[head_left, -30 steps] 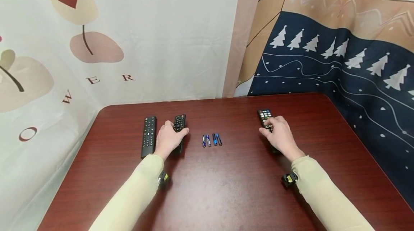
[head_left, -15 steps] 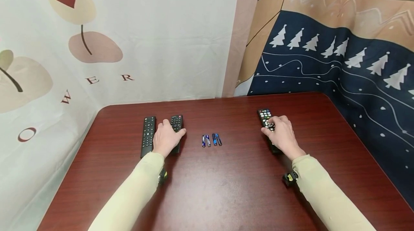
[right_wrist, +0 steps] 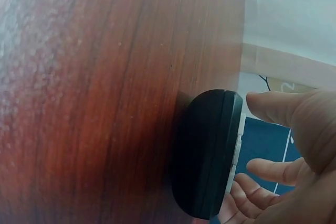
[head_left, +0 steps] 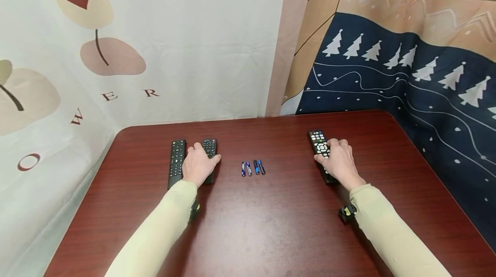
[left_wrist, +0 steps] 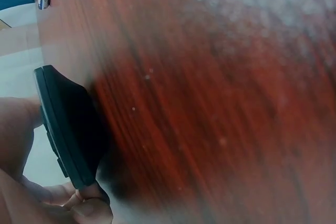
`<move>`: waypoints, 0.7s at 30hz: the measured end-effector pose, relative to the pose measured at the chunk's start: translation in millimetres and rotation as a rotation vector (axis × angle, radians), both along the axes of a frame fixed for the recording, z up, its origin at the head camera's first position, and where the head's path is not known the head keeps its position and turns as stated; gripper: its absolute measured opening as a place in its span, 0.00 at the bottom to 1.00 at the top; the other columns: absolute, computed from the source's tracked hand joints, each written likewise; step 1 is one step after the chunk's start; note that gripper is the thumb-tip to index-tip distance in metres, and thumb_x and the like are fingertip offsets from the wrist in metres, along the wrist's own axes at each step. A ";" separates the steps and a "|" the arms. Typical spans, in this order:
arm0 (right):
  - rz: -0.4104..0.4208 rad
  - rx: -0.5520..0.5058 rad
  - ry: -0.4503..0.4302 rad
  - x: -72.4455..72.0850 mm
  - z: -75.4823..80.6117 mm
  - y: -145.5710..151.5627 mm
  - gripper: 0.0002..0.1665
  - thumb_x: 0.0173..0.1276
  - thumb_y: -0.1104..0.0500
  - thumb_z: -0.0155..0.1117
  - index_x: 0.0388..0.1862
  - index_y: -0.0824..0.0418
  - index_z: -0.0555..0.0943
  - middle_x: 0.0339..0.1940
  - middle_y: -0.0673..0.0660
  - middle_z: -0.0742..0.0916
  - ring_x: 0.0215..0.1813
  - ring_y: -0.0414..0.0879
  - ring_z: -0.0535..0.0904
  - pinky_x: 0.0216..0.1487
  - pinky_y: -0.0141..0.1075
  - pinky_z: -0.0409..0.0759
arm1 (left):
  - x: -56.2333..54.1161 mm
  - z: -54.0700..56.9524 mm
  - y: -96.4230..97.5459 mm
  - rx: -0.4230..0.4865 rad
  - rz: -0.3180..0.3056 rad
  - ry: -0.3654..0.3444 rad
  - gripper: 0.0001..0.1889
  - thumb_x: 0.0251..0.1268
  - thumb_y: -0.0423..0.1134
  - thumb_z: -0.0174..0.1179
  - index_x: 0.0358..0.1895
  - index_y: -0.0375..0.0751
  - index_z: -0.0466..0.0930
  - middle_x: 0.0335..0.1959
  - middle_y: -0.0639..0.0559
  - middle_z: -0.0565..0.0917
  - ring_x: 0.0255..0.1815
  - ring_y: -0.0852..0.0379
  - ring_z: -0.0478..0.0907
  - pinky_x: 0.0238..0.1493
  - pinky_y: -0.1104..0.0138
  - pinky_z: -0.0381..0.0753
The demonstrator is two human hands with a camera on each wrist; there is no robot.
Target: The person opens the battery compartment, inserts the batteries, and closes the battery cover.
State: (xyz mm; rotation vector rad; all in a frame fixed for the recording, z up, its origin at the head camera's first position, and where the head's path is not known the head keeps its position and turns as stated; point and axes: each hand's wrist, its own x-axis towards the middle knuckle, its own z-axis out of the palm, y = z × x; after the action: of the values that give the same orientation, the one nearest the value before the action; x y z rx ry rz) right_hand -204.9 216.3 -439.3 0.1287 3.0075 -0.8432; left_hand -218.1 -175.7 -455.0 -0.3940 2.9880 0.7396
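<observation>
On red-brown table (head_left: 271, 221) before me: black remotes, three; blue batteries (head_left: 256, 167), four. Middle remote (head_left: 210, 148): just beside outer-left remote (head_left: 178, 156), gripped at edges between thumb and fingers of left hand (head_left: 198, 166). Far-right remote (head_left: 318, 142): well apart, beneath right hand (head_left: 341, 161); thumb just off edge, fingers loose, apparently no grip. Batteries: side by side, near left thumb. Hazards, my judgement: leftward slip of middle remote could bump neighbour; careless thumb sweep could roll batteries; brushing fingertips could skew far-right remote.

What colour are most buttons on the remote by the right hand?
White; the buttons show best in the head view.
</observation>
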 end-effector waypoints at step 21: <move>-0.012 0.062 -0.093 -5.0 -4.7 -1.1 0.46 0.67 0.51 0.71 0.71 0.79 0.62 0.56 0.78 0.73 0.56 0.70 0.72 0.58 0.60 0.77 | 2.7 0.9 2.6 -0.032 0.001 0.052 0.45 0.65 0.60 0.68 0.66 0.24 0.62 0.59 0.26 0.70 0.53 0.31 0.78 0.54 0.41 0.80</move>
State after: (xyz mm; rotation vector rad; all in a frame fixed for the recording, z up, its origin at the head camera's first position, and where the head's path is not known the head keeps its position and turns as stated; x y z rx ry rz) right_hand -209.9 215.2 -444.1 0.1810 2.9497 -0.7242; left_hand -215.5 -173.2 -454.1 -0.3841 3.0518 0.7132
